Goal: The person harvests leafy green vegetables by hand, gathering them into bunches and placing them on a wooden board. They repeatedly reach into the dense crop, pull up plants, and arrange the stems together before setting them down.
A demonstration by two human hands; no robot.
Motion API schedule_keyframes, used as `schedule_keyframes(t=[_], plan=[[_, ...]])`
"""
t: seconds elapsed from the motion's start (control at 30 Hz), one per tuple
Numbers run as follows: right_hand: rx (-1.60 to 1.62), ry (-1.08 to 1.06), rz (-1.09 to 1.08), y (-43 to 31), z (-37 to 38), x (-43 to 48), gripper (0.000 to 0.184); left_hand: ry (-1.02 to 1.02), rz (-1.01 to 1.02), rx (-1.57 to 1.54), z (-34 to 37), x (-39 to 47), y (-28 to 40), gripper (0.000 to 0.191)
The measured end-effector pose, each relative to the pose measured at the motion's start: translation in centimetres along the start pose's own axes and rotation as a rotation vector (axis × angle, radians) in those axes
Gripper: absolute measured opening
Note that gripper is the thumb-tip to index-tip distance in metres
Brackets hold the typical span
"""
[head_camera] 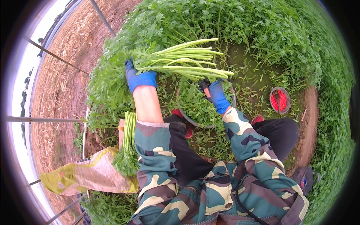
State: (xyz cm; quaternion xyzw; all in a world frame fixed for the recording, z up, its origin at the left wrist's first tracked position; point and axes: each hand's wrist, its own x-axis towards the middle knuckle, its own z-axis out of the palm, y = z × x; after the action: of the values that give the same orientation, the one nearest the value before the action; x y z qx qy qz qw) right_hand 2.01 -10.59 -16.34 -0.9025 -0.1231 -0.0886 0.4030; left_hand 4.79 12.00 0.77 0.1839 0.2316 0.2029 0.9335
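My left hand (142,74), in a blue glove, is closed around the leafy part of a bunch of long-stemmed leafy greens (191,57), whose pale stems point right. Just below the cut stem ends is my right hand (215,94), in a blue glove with a dark, worn thumb area; whether it holds anything, I cannot tell. Beneath it stands a round basin (194,122) full of loose leafy greens (194,98). Another bunch of greens (129,135) lies beside my left forearm, stems upward in the view, partly over a woven sack.
The yellow and white woven sack (95,171) lies at lower left. A small bowl of red material (284,98) with a dark utensil sits at right, near a soil ridge (309,121). Dense greens (295,36) grow ahead and right. Metal poles (45,119) cross the left side.
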Motion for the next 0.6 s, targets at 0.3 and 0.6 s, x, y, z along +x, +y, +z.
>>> schedule_keyframes(t=[0.3,0.6], plan=[[1.026,-0.134,0.475,5.8,0.3,-3.2,0.033,-0.062,0.029,0.022,-0.5,0.0,1.7,0.041],[0.536,-0.058,-0.066,2.4,-3.9,-2.4,0.052,-0.022,0.001,-0.009,-0.8,0.8,1.8,0.042]])
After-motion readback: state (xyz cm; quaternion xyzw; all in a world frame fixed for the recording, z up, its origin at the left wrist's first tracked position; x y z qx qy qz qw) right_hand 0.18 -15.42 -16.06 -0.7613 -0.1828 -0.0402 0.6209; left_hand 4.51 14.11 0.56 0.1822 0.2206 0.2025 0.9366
